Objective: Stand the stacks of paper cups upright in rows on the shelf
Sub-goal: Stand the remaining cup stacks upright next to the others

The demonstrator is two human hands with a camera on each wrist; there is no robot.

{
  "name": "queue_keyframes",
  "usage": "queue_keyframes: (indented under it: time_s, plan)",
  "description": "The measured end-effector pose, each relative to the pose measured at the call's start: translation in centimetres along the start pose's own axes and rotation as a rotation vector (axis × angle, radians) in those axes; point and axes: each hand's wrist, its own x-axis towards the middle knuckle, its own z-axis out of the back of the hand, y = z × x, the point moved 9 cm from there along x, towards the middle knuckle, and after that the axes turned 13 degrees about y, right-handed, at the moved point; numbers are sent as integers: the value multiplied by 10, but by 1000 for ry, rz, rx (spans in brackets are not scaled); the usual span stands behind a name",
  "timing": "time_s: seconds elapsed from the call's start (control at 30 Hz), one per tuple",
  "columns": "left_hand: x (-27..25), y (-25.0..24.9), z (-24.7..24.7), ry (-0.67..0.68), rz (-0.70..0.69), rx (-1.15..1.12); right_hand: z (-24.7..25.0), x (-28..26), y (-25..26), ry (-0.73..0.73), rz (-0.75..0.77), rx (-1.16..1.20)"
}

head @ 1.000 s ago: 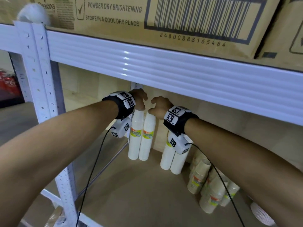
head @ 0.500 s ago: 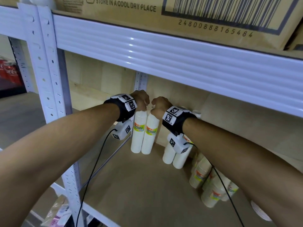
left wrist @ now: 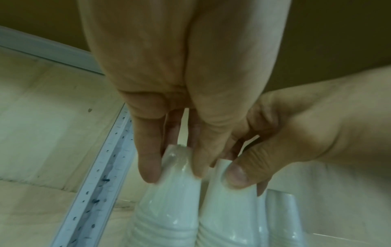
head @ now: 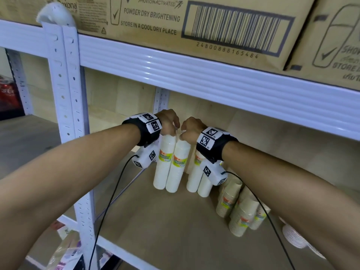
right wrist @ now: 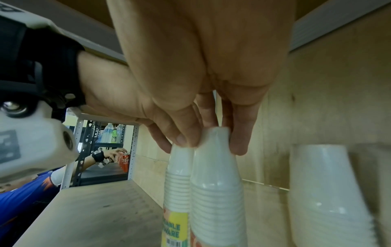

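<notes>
Two tall white paper cup stacks stand side by side on the wooden shelf board (head: 165,230), leaning slightly right. My left hand (head: 175,129) pinches the top of the left stack (head: 163,166); in the left wrist view its fingers (left wrist: 148,167) wrap that stack's tip (left wrist: 169,208). My right hand (head: 183,135) pinches the top of the right stack (head: 178,170), shown in the right wrist view as right hand (right wrist: 211,143) on stack (right wrist: 217,192). Two more white stacks (head: 196,180) stand just right, partly behind my right wrist.
Several beige printed cup stacks (head: 241,215) lean together at the right, with white plates (head: 294,236) beyond. The upper shelf beam (head: 194,78) hangs close above my hands. A white upright post (head: 66,94) stands at the left. Another person's hand (right wrist: 114,151) handles red cans far off.
Both hands keep their hold on the stack tops. The held pair now sits a little nearer the two white stacks on the right. The head view has shifted.
</notes>
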Motion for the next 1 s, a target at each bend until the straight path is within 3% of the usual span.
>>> queue_keyframes:
  time_s: [0.53,1.0]
  plan:
    - [0,-85,-31,108,-111,-48,19,-65,-65,15,-144,-48]
    - [20,-102,-49,103,-150,2,18,-81,-97,1,-211,15]
